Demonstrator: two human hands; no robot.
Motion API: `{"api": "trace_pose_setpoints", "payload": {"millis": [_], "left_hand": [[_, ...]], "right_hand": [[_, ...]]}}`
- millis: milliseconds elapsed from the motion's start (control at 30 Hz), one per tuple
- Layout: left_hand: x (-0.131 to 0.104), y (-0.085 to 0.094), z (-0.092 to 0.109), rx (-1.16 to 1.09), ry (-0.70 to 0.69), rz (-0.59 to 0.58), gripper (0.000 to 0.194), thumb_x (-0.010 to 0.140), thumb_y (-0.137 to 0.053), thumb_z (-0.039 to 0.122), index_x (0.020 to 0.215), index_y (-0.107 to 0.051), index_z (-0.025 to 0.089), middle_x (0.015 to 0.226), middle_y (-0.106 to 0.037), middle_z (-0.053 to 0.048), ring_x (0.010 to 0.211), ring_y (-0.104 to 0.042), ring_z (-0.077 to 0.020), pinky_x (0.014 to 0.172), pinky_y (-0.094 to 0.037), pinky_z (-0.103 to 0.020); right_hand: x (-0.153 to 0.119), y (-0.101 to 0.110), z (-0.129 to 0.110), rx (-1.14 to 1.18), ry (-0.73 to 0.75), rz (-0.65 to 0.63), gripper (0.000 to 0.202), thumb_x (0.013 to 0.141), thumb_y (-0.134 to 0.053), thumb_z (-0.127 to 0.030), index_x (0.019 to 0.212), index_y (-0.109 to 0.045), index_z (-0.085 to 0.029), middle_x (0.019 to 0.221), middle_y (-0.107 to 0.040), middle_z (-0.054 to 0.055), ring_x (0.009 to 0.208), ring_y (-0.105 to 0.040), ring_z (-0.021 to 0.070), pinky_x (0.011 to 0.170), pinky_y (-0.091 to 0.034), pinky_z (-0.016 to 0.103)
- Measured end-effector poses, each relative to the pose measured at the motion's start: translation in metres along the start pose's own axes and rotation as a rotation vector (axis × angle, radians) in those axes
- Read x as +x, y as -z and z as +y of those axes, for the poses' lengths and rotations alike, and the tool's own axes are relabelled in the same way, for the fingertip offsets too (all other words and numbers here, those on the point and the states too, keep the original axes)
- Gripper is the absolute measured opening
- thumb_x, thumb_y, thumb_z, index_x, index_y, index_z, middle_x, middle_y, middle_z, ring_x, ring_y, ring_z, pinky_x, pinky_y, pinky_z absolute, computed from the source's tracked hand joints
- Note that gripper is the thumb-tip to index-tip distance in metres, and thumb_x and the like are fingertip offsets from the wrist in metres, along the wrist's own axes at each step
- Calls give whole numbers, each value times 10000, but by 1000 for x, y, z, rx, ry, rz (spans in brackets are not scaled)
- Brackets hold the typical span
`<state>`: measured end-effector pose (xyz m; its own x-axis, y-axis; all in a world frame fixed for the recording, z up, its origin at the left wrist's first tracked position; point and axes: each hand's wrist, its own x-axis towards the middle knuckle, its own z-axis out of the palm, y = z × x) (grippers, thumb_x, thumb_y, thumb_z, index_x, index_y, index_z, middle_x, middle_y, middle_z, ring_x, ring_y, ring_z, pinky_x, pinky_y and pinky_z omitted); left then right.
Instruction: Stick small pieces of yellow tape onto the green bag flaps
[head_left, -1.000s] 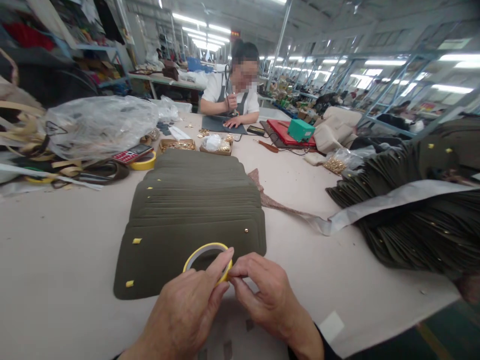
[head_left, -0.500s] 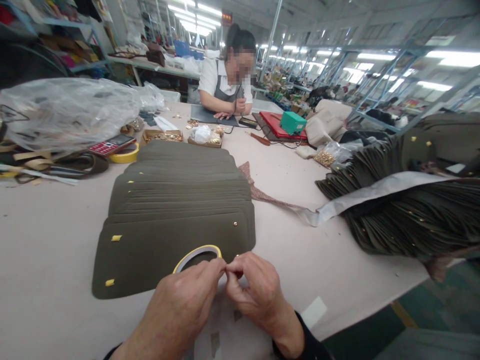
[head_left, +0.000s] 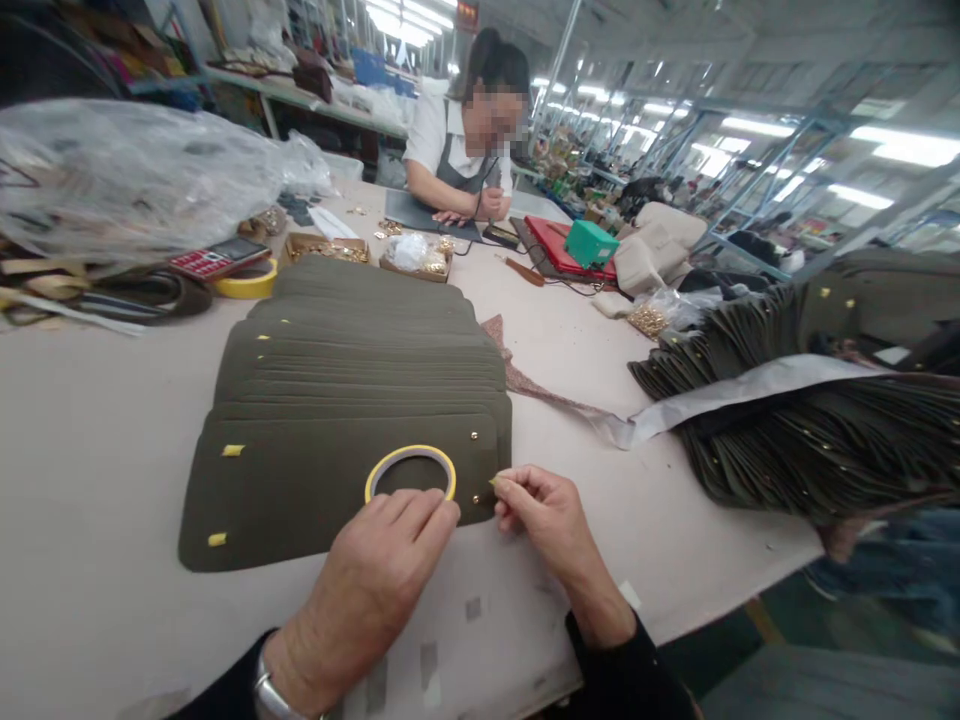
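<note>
My left hand (head_left: 386,575) is closed on the near edge of a roll of yellow tape (head_left: 411,453), held over the front dark olive panel (head_left: 300,490). To its right, my right hand (head_left: 544,515) pinches a small piece of yellow tape (head_left: 494,483) between thumb and fingertip, just off the panel's right edge. Two yellow tape pieces are stuck near the panel's left end, and two gold studs (head_left: 474,436) sit near its right end. Behind it, more olive panels (head_left: 360,330) lie overlapped in a fanned stack.
A large pile of dark panels (head_left: 810,430) with a grey strip across it fills the right side. Farther back are boxes of gold hardware (head_left: 326,249), another yellow tape roll (head_left: 247,283), a plastic bag (head_left: 135,190) and a green box (head_left: 590,243). A co-worker (head_left: 450,160) leans over the far side.
My hands, together half a second ago, have moved apart. The right hand went to the right with a torn bit of tape; the roll now shows more fully in my left hand.
</note>
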<state>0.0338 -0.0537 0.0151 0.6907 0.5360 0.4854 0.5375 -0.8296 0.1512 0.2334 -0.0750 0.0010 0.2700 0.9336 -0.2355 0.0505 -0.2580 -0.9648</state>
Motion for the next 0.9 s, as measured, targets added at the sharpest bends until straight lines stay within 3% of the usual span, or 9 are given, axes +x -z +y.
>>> {"api": "trace_pose_setpoints", "payload": {"millis": [100, 167, 367, 667, 767, 833, 900], "left_hand": [[-7, -12, -7, 65, 6, -161, 167, 904, -443, 92, 930, -590, 168, 947, -650, -71, 828, -580, -221, 673, -474, -343], [-9, -18, -8, 76, -5, -204, 138, 880, -488, 91, 924, -592, 171, 969, -649, -72, 841, -581, -233, 667, -487, -353], [-11, -21, -8, 68, -17, -184, 87, 877, -520, 131, 913, -585, 175, 965, -645, -62, 830, -576, -228, 657, -490, -345], [-11, -18, -9, 26, -7, -217, 94, 890, -500, 135, 914, -580, 176, 943, -640, -48, 809, -571, -213, 652, -485, -333], [-11, -18, -9, 21, 0, -238, 87, 876, -536, 139, 937, -586, 177, 971, -641, -50, 810, -573, -213, 657, -495, -338], [-11, -18, -10, 10, 13, -261, 97, 868, -559, 140, 949, -590, 183, 991, -640, -48, 820, -574, -213, 665, -502, -338], [-11, -19, -10, -7, 28, -287, 102, 866, -569, 143, 955, -592, 186, 1004, -637, -48, 837, -574, -215, 676, -510, -342]], "right_hand": [[-3, 6, 4, -134, -2, -76, 250, 792, -656, -387, 786, -671, -138, 562, -615, -14, 426, -509, 79, 421, -391, 182], [-5, 2, 5, -232, 28, -84, 213, 818, -629, -353, 776, -672, -148, 552, -599, -22, 438, -494, 82, 434, -382, 189], [-6, -8, 0, -535, 258, -67, 132, 829, -588, -192, 734, -678, -173, 657, -662, -4, 592, -579, 115, 581, -420, 213], [-3, -17, 0, -805, 399, -54, 139, 853, -538, -125, 764, -626, -187, 722, -664, 13, 684, -620, 154, 656, -424, 249], [-2, -16, 1, -828, 360, -30, 108, 858, -578, -159, 956, -607, -192, 660, -642, -16, 613, -617, 154, 603, -428, 247], [-3, -10, 3, -788, 336, 12, 302, 847, -630, -201, 1132, -533, -184, 583, -599, -59, 521, -585, 145, 540, -426, 238], [-6, -2, 3, -761, 436, 40, 286, 865, -622, -214, 1128, -517, -180, 608, -603, -52, 524, -578, 138, 542, -446, 236]]}}
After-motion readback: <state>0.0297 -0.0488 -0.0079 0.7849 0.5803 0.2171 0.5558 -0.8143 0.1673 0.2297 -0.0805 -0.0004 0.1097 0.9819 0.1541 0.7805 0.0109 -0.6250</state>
